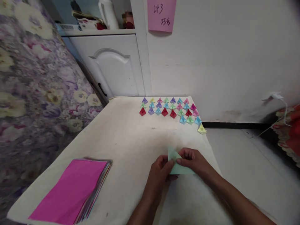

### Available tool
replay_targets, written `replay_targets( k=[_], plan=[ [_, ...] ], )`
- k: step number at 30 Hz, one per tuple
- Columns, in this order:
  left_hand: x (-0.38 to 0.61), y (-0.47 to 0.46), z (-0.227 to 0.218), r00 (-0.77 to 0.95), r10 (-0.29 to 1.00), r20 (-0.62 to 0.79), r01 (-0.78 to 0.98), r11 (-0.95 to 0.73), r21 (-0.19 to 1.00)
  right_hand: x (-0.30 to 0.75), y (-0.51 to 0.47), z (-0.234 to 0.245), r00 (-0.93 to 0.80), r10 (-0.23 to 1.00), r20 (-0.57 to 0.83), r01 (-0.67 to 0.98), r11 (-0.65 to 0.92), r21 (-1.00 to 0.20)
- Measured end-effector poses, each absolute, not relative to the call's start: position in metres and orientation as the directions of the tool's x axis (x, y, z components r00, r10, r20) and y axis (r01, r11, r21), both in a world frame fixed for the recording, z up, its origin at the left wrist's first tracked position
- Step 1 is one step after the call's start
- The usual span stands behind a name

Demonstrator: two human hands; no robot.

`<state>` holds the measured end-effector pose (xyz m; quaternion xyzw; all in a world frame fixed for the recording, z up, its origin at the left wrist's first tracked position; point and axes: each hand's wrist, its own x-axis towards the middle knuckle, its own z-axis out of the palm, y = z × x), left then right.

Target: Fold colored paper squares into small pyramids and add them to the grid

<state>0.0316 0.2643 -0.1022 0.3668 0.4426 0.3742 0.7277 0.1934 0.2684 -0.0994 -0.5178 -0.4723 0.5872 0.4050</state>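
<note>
Between my two hands is a light green sheet of paper (181, 169), folded into a triangle and held just above the table. My left hand (161, 168) grips its left edge, thumb on top and fingers underneath. From the upper right my right hand (191, 158) pinches the paper, its thumb close to the left thumb near the middle. Parts of the sheet are hidden behind the thumbs and fingers. Farther back on the table stand rows of small folded paper pieces in several colours, among them a red one (142, 112) and a yellow one (202, 129).
A stack of coloured paper (70, 190), magenta on top, lies at the table's left front. The cream-covered table (122, 134) meets a white cabinet (112, 65) and wall at the back. A flowered curtain (39, 103) hangs along the left side. A pink note (161, 15) is on the wall.
</note>
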Motion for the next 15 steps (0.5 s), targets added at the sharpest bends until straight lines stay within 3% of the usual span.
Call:
replay_targets(
  k=[15],
  plan=[
    [0.0316,0.2649,-0.0963,0.307,0.867,-0.393,-0.133,0.448,0.884,0.1967,0.2668,-0.0933,-0.151,0.953,-0.262,0.037,-0.259,-0.965]
  ],
)
